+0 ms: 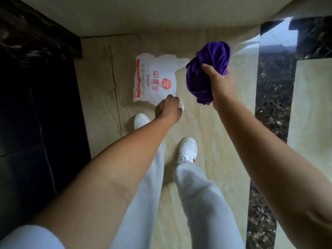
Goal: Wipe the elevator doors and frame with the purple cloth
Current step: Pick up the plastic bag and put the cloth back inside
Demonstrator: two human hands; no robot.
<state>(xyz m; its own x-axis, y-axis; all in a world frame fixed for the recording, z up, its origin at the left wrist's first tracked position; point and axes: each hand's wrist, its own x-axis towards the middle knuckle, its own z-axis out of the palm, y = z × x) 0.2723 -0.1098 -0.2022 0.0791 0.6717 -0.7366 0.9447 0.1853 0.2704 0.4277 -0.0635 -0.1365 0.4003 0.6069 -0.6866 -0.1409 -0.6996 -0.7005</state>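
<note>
Head view: right hand (218, 81) clamps bunched purple cloth (208, 69); left hand (168, 106) pinches white printed plastic bag (154, 79); shaking the cloth flat first would aid wiping.

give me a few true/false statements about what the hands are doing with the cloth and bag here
1. The right hand grips the bunched purple cloth. True.
2. The left hand is empty and spread flat. False: it is closed on the near edge of the white plastic bag.
3. The bag carries red printing. True.
4. The cloth is pressed against an elevator door. False: it is held in the air above the pale tiled floor.
5. The person wears black boots. False: both feet are in white shoes.
</note>
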